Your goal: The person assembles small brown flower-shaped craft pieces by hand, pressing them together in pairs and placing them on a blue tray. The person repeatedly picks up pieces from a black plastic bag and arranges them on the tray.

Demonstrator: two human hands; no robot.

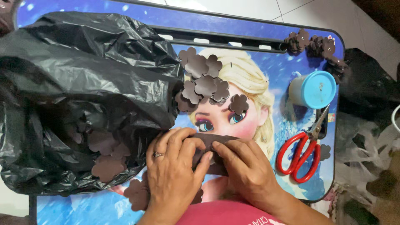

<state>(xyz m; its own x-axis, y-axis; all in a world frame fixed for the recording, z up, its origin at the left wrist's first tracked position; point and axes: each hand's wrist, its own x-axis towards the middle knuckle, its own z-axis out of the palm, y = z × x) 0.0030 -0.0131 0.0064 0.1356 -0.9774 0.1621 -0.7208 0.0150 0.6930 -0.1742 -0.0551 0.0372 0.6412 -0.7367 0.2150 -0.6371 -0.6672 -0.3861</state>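
My left hand (173,166), a ring on one finger, and my right hand (246,168) meet at the near middle of a small blue printed table (266,62). Both pinch the same brown flower-shaped foam piece (208,141), folded between the fingers. Just beyond the hands, loose brown foam flowers (204,81) lie in an overlapping cluster on the tabletop. A single flower (238,103) lies apart to their right. More flowers (106,160) spill from the mouth of a big black plastic bag (79,75) at the left.
Red-handled scissors (301,155) lie at the right of the table. A pale blue lidded tub (313,89) lies on its side behind them. Finished brown flower bunches (314,43) sit at the far right corner. Crumpled plastic lies off the table's right edge.
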